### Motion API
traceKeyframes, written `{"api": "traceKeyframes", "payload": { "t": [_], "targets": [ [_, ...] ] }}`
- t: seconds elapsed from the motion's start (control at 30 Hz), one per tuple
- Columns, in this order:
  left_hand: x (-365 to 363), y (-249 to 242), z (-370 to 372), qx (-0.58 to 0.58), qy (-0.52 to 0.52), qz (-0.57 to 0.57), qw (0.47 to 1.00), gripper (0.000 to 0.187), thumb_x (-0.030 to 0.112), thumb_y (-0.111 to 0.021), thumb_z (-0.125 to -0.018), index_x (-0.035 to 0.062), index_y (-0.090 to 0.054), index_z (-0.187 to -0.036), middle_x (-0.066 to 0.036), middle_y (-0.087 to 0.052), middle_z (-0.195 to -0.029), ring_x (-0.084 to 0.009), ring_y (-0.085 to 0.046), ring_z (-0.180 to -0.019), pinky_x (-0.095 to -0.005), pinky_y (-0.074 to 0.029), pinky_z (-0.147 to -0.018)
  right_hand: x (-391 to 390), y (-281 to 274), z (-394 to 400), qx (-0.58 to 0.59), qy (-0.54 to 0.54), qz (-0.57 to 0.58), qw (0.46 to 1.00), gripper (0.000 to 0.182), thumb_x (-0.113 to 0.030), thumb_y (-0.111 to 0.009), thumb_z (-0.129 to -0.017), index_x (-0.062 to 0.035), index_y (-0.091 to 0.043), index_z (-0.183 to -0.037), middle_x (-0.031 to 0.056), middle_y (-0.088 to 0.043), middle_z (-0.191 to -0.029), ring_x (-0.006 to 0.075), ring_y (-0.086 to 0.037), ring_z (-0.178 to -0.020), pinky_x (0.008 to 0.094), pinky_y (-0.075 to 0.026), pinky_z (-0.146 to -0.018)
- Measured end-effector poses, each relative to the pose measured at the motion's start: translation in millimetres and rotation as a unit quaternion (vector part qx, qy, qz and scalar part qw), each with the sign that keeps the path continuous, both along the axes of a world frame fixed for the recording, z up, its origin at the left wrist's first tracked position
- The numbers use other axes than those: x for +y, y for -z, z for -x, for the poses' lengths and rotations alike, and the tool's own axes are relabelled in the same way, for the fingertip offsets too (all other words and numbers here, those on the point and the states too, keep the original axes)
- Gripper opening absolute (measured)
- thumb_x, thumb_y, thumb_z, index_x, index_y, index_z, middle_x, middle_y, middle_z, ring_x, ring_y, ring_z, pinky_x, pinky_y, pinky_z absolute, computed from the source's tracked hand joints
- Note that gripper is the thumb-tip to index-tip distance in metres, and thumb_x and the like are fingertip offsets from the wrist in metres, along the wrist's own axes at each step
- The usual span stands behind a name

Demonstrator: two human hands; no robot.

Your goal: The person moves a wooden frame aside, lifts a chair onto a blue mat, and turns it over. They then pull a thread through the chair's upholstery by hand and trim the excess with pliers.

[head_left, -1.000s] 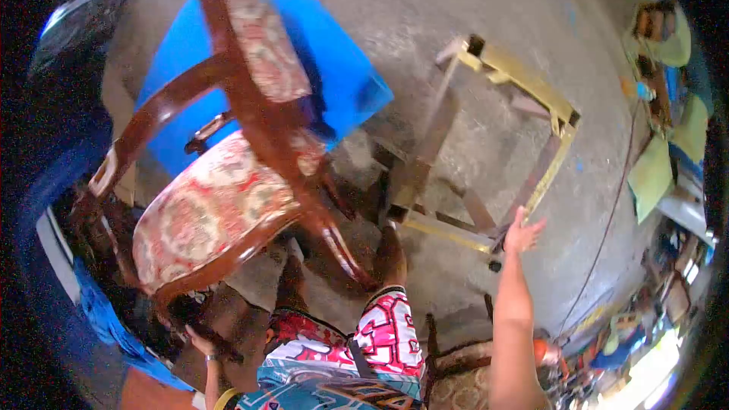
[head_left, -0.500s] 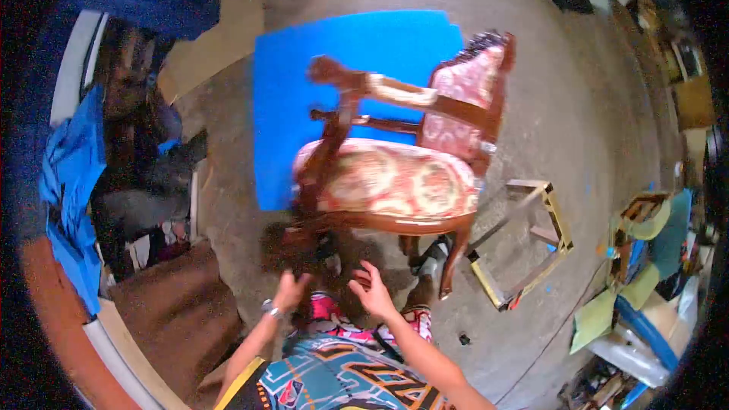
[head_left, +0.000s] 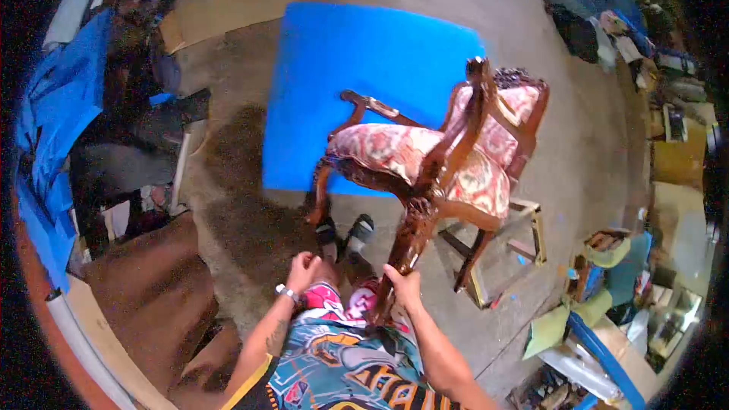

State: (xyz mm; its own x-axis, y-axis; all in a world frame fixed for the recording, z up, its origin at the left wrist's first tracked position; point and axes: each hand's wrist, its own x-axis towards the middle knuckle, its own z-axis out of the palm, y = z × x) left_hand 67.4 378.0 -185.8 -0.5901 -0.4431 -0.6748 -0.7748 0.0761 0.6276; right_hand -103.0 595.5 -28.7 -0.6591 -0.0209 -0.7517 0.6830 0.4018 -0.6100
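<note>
1. Bare concrete floor (head_left: 250, 243) fills the middle of the frame, and the work stands on it: a carved wooden armchair (head_left: 433, 159) with red patterned upholstery, just right of centre, tipped so that it leans toward the person.
2. Right hand (head_left: 404, 285), low centre, has its fingers wrapped tight around the carved front leg or arm post nearest the camera; the chair looks carried or steadied by that one grip.
3. Left hand (head_left: 301, 269), just left of it, is curled loosely and holds nothing; it hangs near the person's patterned shorts, apart from the chair.
4. Judging by the tilt, the chair is mid-handling: lifted or swung on some of its legs, not yet set square on the floor.
5. Behind the chair a blue mat (head_left: 357, 76) lies flat, upper centre.
6. A bare wooden frame (head_left: 524, 243) lies on the floor under the chair's far side, right of centre.
7. Blue cloth (head_left: 45, 144) and dark clutter fill the left edge; boxes and scraps crowd the right edge.
</note>
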Motion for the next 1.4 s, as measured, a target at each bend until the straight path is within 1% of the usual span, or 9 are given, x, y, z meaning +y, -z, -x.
{"api": "traceKeyframes", "payload": {
  "t": [0.3,0.63,0.7,0.83,0.97,1.03,1.13,1.27,1.4],
  "targets": [
    [-117,40,103,0.054,0.010,0.091,0.994,0.068,0.046,-0.067,-0.087,-0.0004,-0.046,-0.133,-0.021,-0.049,-0.127,-0.0311,-0.049,-0.118,-0.0395,-0.041,-0.099,0,4,-2,-0.004,-0.032,-0.004,0.999,0.018,-0.014,-0.072,-0.081,0.0010,-0.062,-0.080,0.0076,-0.065,-0.069,0.0173,-0.065,-0.059,0.0322,-0.052,-0.055],
    [-207,-198,416,0.246,0.261,0.093,0.929,0.066,0.048,-0.061,-0.090,-0.0019,-0.049,-0.131,-0.020,-0.051,-0.130,-0.0310,-0.051,-0.120,-0.0399,-0.041,-0.101,-29,-35,10,0.015,0.062,0.004,0.998,0.026,-0.017,-0.079,-0.075,0.0026,-0.064,-0.083,0.0061,-0.065,-0.072,0.0144,-0.061,-0.063,0.0325,-0.051,-0.059],
    [-180,-237,498,0.344,0.293,0.113,0.885,0.068,0.052,-0.059,-0.089,-0.0018,-0.051,-0.129,-0.021,-0.052,-0.129,-0.0344,-0.050,-0.120,-0.0425,-0.040,-0.102,-30,-32,4,-0.020,0.067,-0.047,0.996,0.027,-0.018,-0.080,-0.073,0.0029,-0.066,-0.082,0.0054,-0.065,-0.074,0.0132,-0.059,-0.064,0.0323,-0.049,-0.060],
    [-57,-307,609,0.330,0.441,0.236,0.801,0.076,0.065,-0.050,-0.088,0.0005,-0.052,-0.129,-0.022,-0.053,-0.130,-0.0359,-0.049,-0.123,-0.0467,-0.039,-0.103,-32,7,-22,-0.009,0.121,-0.095,0.988,0.027,-0.018,-0.082,-0.073,0.0013,-0.066,-0.083,0.0024,-0.063,-0.066,0.0134,-0.056,-0.060,0.0330,-0.047,-0.056],
    [30,-264,652,0.183,0.565,0.347,0.726,0.079,0.072,-0.049,-0.081,0.0038,-0.062,-0.118,-0.020,-0.056,-0.129,-0.0347,-0.050,-0.123,-0.0487,-0.040,-0.100,-37,-1,-12,0.079,0.084,-0.057,0.992,0.040,-0.018,-0.083,-0.070,0.0031,-0.065,-0.098,0.0056,-0.066,-0.078,0.0130,-0.059,-0.068,0.0307,-0.050,-0.063],
    [40,-238,659,0.105,0.640,0.256,0.717,0.075,0.072,-0.058,-0.075,0.0013,-0.071,-0.094,-0.020,-0.067,-0.109,-0.0297,-0.065,-0.102,-0.0455,-0.050,-0.087,-40,-2,-8,0.059,0.131,-0.038,0.989,0.047,-0.017,-0.083,-0.068,0.0040,-0.064,-0.105,0.0081,-0.069,-0.087,0.0156,-0.062,-0.078,0.0330,-0.052,-0.074],
    [43,-203,668,0.109,0.685,0.198,0.692,0.059,0.063,-0.073,-0.067,0.0047,-0.073,-0.070,-0.013,-0.070,-0.071,-0.0246,-0.067,-0.059,-0.0372,-0.055,-0.061,-39,6,-11,0.042,0.109,-0.064,0.991,0.047,-0.018,-0.083,-0.068,0.0028,-0.064,-0.105,0.0077,-0.069,-0.088,0.0155,-0.062,-0.079,0.0327,-0.052,-0.076],
    [44,-196,669,0.085,0.716,0.201,0.663,0.060,0.056,-0.071,-0.071,-0.0014,-0.071,-0.088,-0.022,-0.070,-0.094,-0.0349,-0.068,-0.090,-0.0433,-0.053,-0.080,-35,8,0,0.013,0.102,-0.040,0.994,0.049,-0.019,-0.082,-0.069,0.0016,-0.063,-0.109,0.0108,-0.070,-0.093,0.0164,-0.063,-0.084,0.0327,-0.052,-0.080],
    [22,-200,648,0.067,0.691,0.141,0.706,0.055,0.050,-0.069,-0.077,-0.0002,-0.067,-0.099,-0.025,-0.067,-0.098,-0.0394,-0.066,-0.093,-0.0465,-0.052,-0.080,-23,24,-9,-0.051,0.045,-0.045,0.997,0.059,-0.026,-0.083,-0.066,0.0007,-0.061,-0.114,0.0173,-0.069,-0.101,0.0228,-0.066,-0.094,0.0357,-0.052,-0.086]
  ]
}}
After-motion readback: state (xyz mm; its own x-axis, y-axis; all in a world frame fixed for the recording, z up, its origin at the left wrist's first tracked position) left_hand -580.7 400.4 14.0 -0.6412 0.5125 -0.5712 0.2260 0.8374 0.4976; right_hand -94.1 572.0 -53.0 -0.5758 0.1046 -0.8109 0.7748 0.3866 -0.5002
